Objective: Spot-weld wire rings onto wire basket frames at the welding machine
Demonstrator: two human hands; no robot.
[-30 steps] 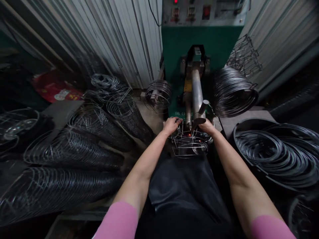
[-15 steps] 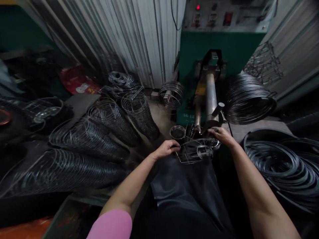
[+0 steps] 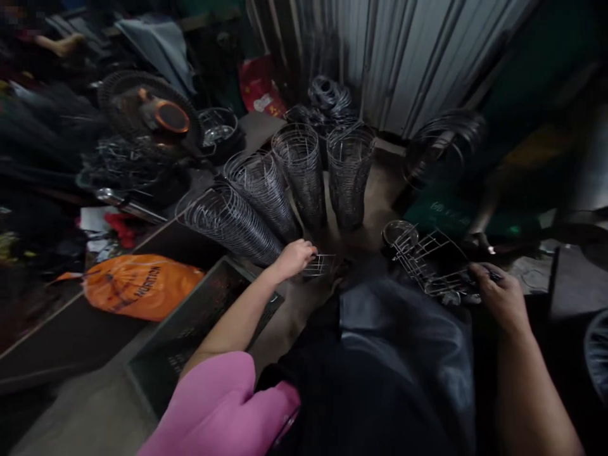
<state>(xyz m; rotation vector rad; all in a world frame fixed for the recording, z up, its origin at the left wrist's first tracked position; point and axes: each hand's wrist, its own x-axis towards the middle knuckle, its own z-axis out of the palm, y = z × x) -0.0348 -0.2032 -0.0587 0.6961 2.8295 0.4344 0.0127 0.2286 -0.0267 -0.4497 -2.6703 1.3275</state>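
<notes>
My left hand (image 3: 295,258) is closed at the edge of a small wire grid (image 3: 322,265), just in front of the stacked wire baskets. Over to the right, my right hand (image 3: 501,296) pinches the near corner of a larger wire grid (image 3: 430,256), whose bars cross in squares. A round wire ring (image 3: 400,234) lies by that grid's far left end. Behind my right hand is the blurred metal tip (image 3: 483,242) of the green machine (image 3: 441,212). Below both hands lies a black apron (image 3: 403,323).
Several tall stacks of wire baskets (image 3: 349,183) lean ahead of me. At left are a dark green crate (image 3: 166,354), an orange bag (image 3: 142,288) and a fan-like round grille (image 3: 107,104). A wire coil (image 3: 468,123) hangs at the right. Part of another person's arm (image 3: 61,44) shows far left.
The view has swung left. My left hand has moved away from the wire work at the machine, toward the basket stacks, with a small grid. My right hand has drawn back from the machine's tip.
</notes>
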